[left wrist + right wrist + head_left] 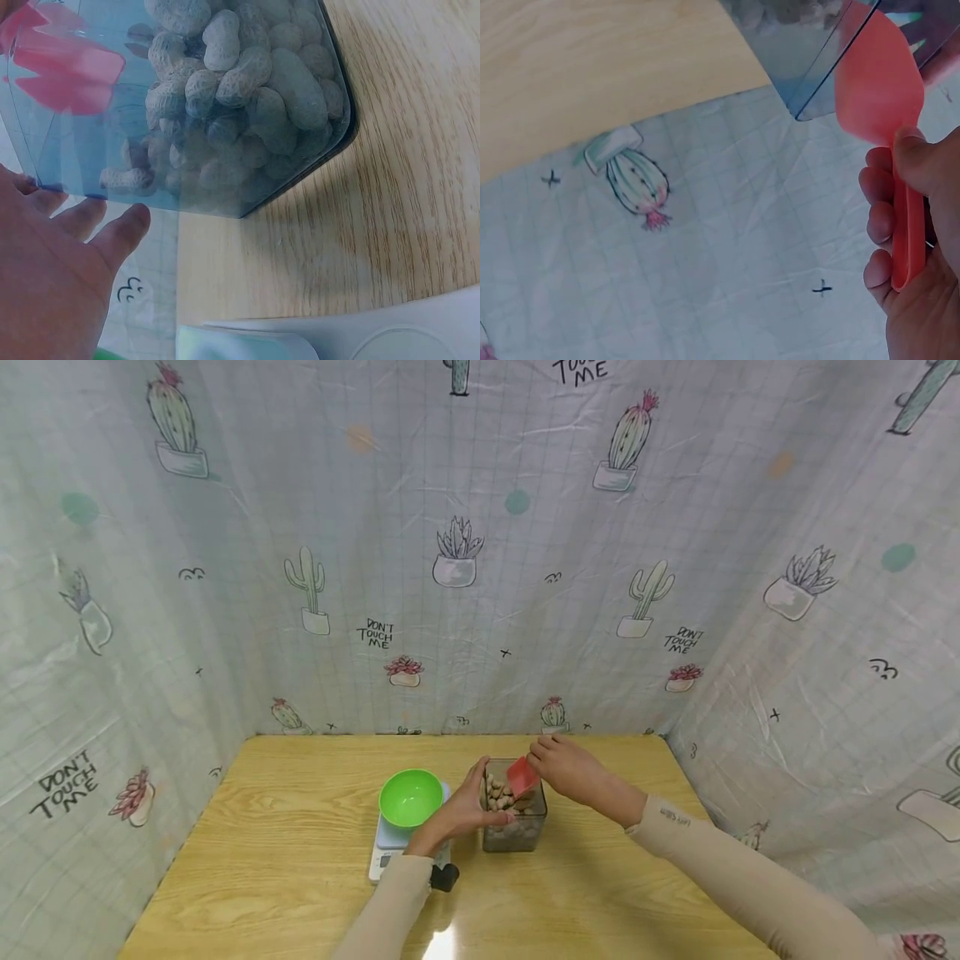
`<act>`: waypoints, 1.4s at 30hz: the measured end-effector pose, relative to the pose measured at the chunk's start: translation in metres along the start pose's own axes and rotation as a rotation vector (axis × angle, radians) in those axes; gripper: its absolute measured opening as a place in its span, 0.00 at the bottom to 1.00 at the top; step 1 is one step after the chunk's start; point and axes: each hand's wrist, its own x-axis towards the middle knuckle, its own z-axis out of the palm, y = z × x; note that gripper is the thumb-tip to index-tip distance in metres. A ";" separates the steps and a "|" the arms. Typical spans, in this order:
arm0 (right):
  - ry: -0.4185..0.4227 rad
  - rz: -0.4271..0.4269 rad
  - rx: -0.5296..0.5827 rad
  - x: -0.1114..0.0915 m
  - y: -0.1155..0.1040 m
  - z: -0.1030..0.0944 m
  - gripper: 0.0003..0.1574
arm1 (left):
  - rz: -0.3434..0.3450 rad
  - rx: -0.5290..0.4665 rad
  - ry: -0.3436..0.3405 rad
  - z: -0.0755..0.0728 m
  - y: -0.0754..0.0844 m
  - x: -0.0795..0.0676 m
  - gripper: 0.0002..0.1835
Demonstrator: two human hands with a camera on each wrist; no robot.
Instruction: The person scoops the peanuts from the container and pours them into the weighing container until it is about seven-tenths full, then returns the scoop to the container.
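My right hand (567, 768) grips the red plastic scoop (522, 776), blade pointing toward eight o'clock into the clear square peanut container (514, 831); my left hand (467, 806) braces its nine-o'clock wall.

My table (300, 860): glossy grained wood. Container (514, 835): clear smooth plastic. Scoop (522, 776): matt red plastic. Bowl (410, 797): shiny green plastic. Backdrop (480, 568): creased cloth.

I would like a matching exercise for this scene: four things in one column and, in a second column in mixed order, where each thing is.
Things:
1. green bowl
2. red scoop
3. peanuts
4. kitchen scale

Places:
a. inside the clear container
b. on the wooden table, under the bowl
c. gripped by the right hand
d. on top of the scale

Pairs: 1-d, 2-c, 3-a, 4-b
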 end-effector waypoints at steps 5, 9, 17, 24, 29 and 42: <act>-0.010 -0.026 -0.098 0.003 0.001 -0.007 0.13 | 0.003 -0.006 0.004 -0.001 -0.001 0.001 0.62; -0.036 -0.032 -0.162 0.007 -0.002 -0.007 0.15 | 0.010 0.013 0.002 -0.001 -0.003 0.002 0.61; -0.079 -0.049 -0.205 0.012 -0.010 0.004 0.16 | 0.030 0.047 -0.017 -0.001 -0.002 0.001 0.62; -0.058 -0.056 -0.201 0.014 -0.009 0.006 0.17 | 0.024 0.055 -0.003 -0.002 -0.001 0.001 0.61; -0.081 -0.084 -0.216 0.015 -0.011 0.002 0.15 | 0.013 0.057 0.001 -0.001 -0.001 0.000 0.62; -0.091 -0.117 -0.138 0.017 -0.009 0.004 0.17 | 0.016 0.063 0.012 0.000 0.001 0.000 0.62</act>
